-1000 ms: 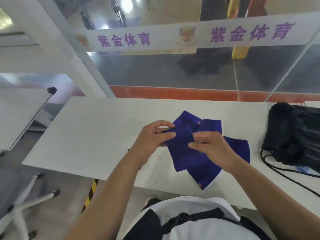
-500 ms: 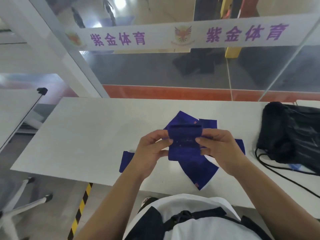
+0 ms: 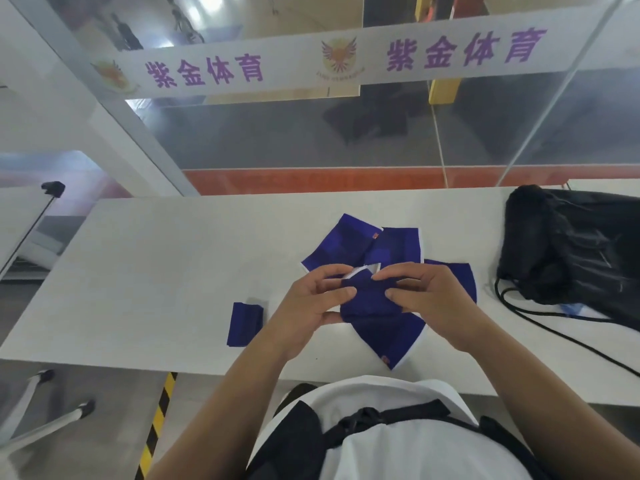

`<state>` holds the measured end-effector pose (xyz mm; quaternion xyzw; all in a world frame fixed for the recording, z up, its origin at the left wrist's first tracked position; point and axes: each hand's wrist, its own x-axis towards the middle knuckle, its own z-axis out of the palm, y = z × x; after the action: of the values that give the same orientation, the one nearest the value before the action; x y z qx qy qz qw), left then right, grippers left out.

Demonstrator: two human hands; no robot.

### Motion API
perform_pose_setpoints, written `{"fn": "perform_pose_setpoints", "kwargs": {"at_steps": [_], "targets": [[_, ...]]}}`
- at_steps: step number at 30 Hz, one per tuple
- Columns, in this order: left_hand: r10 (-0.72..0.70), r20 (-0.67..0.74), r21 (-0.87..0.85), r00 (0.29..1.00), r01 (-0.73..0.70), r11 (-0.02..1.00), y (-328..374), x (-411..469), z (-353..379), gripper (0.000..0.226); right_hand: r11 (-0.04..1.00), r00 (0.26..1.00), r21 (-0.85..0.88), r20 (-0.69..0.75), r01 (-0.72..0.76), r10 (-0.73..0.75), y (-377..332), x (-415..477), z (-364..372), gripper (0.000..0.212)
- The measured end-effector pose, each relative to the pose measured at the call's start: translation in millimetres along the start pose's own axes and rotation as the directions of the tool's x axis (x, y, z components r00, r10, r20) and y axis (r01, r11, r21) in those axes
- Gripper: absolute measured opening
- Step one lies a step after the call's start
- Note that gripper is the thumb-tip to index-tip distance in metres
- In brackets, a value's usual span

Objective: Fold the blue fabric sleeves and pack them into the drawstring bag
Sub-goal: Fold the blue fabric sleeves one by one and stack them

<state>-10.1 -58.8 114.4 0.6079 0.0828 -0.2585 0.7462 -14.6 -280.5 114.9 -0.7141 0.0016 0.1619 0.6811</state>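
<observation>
Left hand (image 3: 313, 306) and right hand (image 3: 427, 299) pinch one blue sleeve (image 3: 367, 299) between them, fingers closed on its side edges, just above the table (image 3: 156, 271). Unfolded sleeves (image 3: 349, 247) fan out beyond and beneath. One folded sleeve (image 3: 244, 323) lies left, nearer the left hand. Drawstring bag (image 3: 571, 247) sits far right, well apart, nearer the right hand; bare table between. Near table edge close.

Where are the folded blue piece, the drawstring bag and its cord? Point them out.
folded blue piece (image 3: 245, 323), head view, middle of its top face.
drawstring bag (image 3: 575, 247), head view, black body.
cord (image 3: 540, 322), head view, stretch lying on the table.
</observation>
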Motion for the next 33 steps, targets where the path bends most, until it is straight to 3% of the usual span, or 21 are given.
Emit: {"fn": "perform_pose_setpoints", "kwargs": {"at_steps": [4, 6, 8, 10, 12, 15, 20, 25, 28, 33], "targets": [[-0.073, -0.019, 0.173, 0.997, 0.075, 0.982, 0, -5, -11, 0.027, 0.950, 0.990, -0.299, 0.128, 0.092, -0.055, -2, 7, 12, 0.048], [-0.120, -0.023, 0.211, 0.993, 0.122, 0.970, -3, -9, -20, 0.026, 0.934, 0.982, -0.338, 0.182, 0.112, -0.052, 0, 13, 23, 0.053], [-0.132, -0.074, 0.190, 0.988, 0.144, 0.971, -7, -15, -30, 0.025, 0.966, 0.991, -0.252, 0.136, 0.055, -0.021, 9, 22, 37, 0.049], [-0.122, -0.180, 0.137, 0.976, 0.147, 0.980, -14, -22, -44, 0.022, 0.992, 0.989, -0.001, 0.076, -0.127, 0.126, 21, 30, 55, 0.042], [-0.127, -0.297, 0.064, 0.946, 0.153, 0.986, -22, -30, -59, 0.019, 0.913, 0.941, 0.235, 0.140, -0.335, 0.309, 38, 36, 74, 0.041], [-0.192, -0.394, -0.052, 0.899, 0.187, 0.981, -37, -43, -84, 0.019, 0.786, 0.862, 0.357, 0.251, -0.505, 0.440, 62, 36, 106, 0.035], [-0.258, -0.473, 0.064, 0.842, 0.326, 0.943, -63, -61, -124, 0.020, 0.765, 0.795, 0.218, 0.176, -0.607, 0.580, 77, 41, 157, 0.022], [-0.270, -0.462, -0.007, 0.845, 0.301, 0.953, -76, -73, -161, 0.017, 0.781, 0.779, 0.036, 0.114, -0.624, 0.617, 75, 54, 193, 0.017], [-0.238, -0.469, 0.016, 0.850, 0.277, 0.961, -76, -71, -179, 0.018, 0.780, 0.778, 0.030, 0.104, -0.625, 0.619, 71, 65, 212, 0.015], [-0.181, -0.476, 0.096, 0.861, 0.255, 0.962, -71, -56, -201, 0.024, 0.780, 0.798, 0.171, 0.106, -0.602, 0.593, 66, 83, 230, 0.023]]}}
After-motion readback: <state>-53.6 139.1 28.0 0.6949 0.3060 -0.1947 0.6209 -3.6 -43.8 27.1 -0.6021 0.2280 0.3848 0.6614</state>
